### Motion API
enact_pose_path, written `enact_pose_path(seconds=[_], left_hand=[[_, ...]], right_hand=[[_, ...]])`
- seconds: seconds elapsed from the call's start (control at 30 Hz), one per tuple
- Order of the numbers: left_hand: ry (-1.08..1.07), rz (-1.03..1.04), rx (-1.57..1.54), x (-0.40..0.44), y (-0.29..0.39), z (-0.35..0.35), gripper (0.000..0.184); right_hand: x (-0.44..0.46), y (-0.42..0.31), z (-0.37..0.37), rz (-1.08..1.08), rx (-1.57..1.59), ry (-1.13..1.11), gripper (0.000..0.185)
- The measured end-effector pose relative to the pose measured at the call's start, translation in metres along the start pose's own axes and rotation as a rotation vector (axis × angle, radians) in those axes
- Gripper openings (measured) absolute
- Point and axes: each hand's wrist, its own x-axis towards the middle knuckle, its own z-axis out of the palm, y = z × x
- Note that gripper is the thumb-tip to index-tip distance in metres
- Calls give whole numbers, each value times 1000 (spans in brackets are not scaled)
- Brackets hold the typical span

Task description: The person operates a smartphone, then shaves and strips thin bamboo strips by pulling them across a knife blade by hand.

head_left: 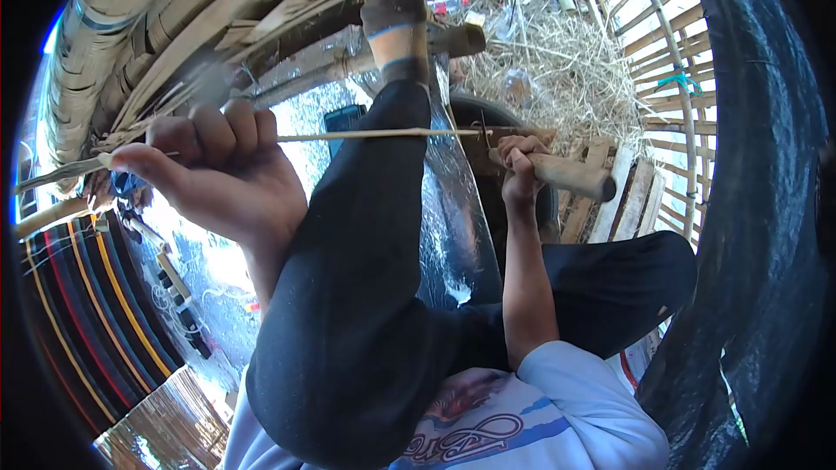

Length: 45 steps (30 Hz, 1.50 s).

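Note:
My left hand [218, 165] is closed around a thin pale strip [366, 134], which looks like split bamboo. The strip runs level across my raised knee towards my right hand [520, 165]. Closed in that hand is a knife with a thick, round wooden handle [575, 177] pointing to the right. Its small dark blade [484, 132] stands at the strip's right end and appears to touch it. My fingers partly hide where the blade meets the handle. Behind my left fist, another length of strip [61, 176] extends to the left edge.
Bent bamboo pieces [91, 61] crowd the upper left. Fine shavings [557, 78] cover the ground ahead, near a plastic bottle [448, 6]. A bamboo slat wall [684, 70] and a dark sheet [758, 165] stand right. Striped cloth [96, 305] lies left; a dark phone-like object [341, 122] lies beyond my knee.

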Motion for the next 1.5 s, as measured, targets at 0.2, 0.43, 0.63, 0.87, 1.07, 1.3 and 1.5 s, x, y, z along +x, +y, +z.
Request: enact_pose_path(seconds=[0.2,0.43,0.63,0.87,1.07,1.3,1.5], left_hand=[[-37,10,20,-1,0,7,55],[333,42,111,-8,0,32,56],[57,-10,6,-2,1,9,56],[14,5,-9,-1,0,7,57],[275,85,111,-1,-4,17,57],[313,76,83,-5,-2,22,56],[306,76,97,-2,-3,22,55]], right_hand=[[3,-1,-3,-21,87,14,14],[-15,1,0,-17,-71,-85,13],[4,-5,-2,19,19,-3,13],[-7,25,-20,155,-172,129,15],[9,8,-11,62,20,4,10],[0,7,-6,-15,1,9,11],[19,11,-16,89,113,9,13]])
